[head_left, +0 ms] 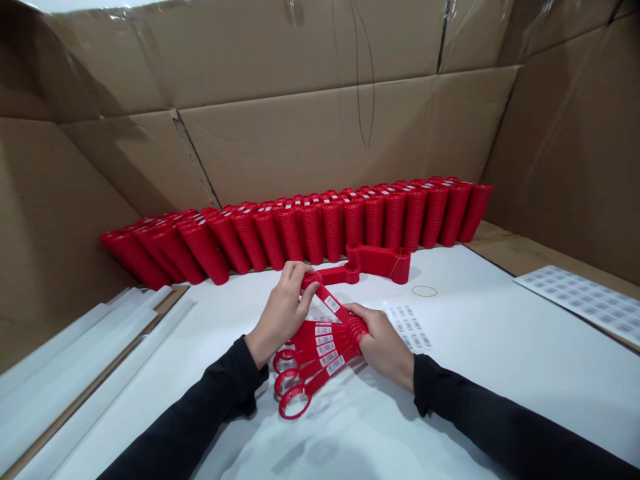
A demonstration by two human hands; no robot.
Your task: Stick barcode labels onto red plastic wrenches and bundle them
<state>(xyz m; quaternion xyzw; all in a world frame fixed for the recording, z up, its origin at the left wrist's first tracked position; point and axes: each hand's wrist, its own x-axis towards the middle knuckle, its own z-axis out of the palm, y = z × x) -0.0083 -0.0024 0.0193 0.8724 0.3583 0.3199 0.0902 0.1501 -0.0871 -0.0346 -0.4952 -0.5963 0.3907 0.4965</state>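
Observation:
My right hand (383,340) is closed round the gathered small ends of several red plastic ring-ended pieces (320,370), which fan out to the left. Each fanned piece bears a white barcode label, and larger rings show at their outer ends. With fingers and thumb, my left hand (287,303) pinches the ring end of the topmost red piece (333,303), set apart from the rest of the fan. Just beyond my hands lie a few more red pieces (340,274) and a thicker red stack (377,260) with a rubber band round one end.
A long row of stacked red pieces (333,230) stands along the cardboard wall (300,147). On the white table (480,333) lie a loose rubber band (425,291) and a barcode label sheet (410,327). Another label sheet (585,297) is at right; white sheets (80,353) lie left.

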